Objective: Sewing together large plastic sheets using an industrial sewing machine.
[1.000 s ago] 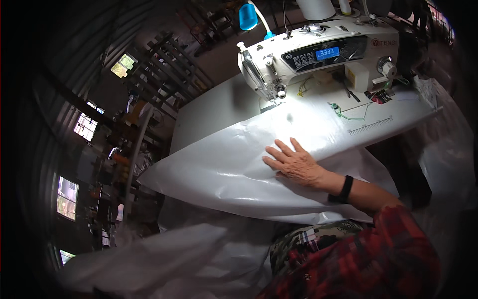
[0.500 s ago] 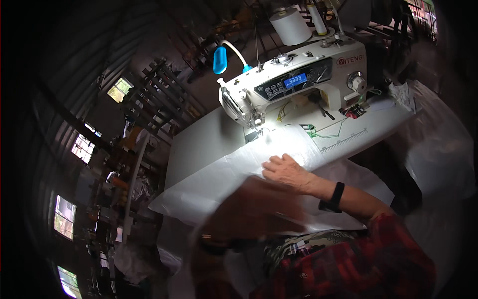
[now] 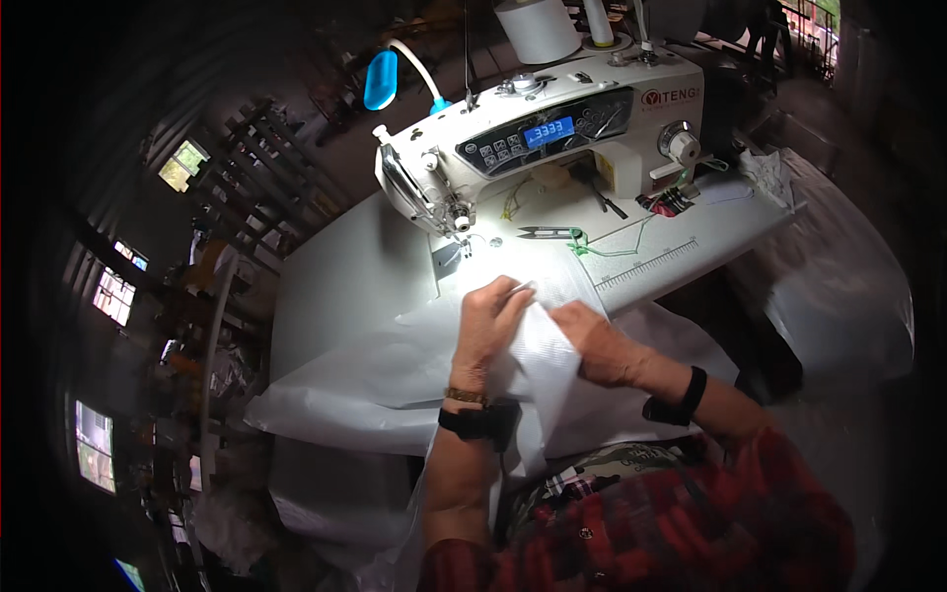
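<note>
White woven plastic sheeting (image 3: 552, 370) drapes over the table's near edge and into my lap, its far part lying close to the needle of a white sewing machine (image 3: 552, 123). My left hand (image 3: 485, 326) pinches a folded edge of the sheeting between thumb and fingers. Close beside it on the right, my right hand (image 3: 602, 343) has its fingers curled at the same raised fold, gripping the sheeting. A lit spot falls on the cloth under the presser foot (image 3: 466, 249), just beyond my hands.
Thread snips (image 3: 550, 234) with green cord lie right of the needle. A blue lamp (image 3: 381, 81) bends over the machine, and a white thread cone (image 3: 539, 32) stands behind. More white sheeting (image 3: 853, 296) hangs at the right; the pale tabletop (image 3: 335, 266) extends left.
My left hand, blurred near my body before, has come up beside the right one and taken hold of the sheeting. An edge is now lifted and folded. The head view has shifted slightly.
</note>
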A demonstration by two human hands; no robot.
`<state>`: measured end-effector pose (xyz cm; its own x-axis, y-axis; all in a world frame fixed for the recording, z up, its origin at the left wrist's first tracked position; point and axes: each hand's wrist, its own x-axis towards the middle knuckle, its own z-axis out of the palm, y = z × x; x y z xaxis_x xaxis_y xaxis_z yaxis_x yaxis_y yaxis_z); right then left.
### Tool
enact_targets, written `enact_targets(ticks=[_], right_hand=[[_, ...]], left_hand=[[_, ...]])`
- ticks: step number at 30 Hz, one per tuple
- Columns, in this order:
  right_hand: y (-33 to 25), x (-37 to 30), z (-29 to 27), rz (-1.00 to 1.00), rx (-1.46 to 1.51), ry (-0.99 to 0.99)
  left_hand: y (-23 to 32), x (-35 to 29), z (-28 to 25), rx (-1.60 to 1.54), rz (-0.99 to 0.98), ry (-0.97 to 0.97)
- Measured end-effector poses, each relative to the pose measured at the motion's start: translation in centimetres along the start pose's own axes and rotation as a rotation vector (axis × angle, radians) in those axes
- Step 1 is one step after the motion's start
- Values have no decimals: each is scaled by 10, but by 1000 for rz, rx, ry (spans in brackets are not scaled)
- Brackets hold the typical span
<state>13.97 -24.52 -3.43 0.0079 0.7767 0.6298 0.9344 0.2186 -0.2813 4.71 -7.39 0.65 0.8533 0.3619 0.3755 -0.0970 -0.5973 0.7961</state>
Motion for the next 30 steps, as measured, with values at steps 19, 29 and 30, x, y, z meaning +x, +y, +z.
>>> enact_targets(ticks=[19, 29, 30], right_hand=[[19, 34, 8, 603, -503, 132], [-2, 21, 11, 688, -419, 252], [-1, 19, 15, 699, -435, 269]], left_hand=[[-20, -33, -24, -121, -212, 44], [-28, -43, -19, -151, -120, 83], [-29, -43, -19, -149, -117, 99]])
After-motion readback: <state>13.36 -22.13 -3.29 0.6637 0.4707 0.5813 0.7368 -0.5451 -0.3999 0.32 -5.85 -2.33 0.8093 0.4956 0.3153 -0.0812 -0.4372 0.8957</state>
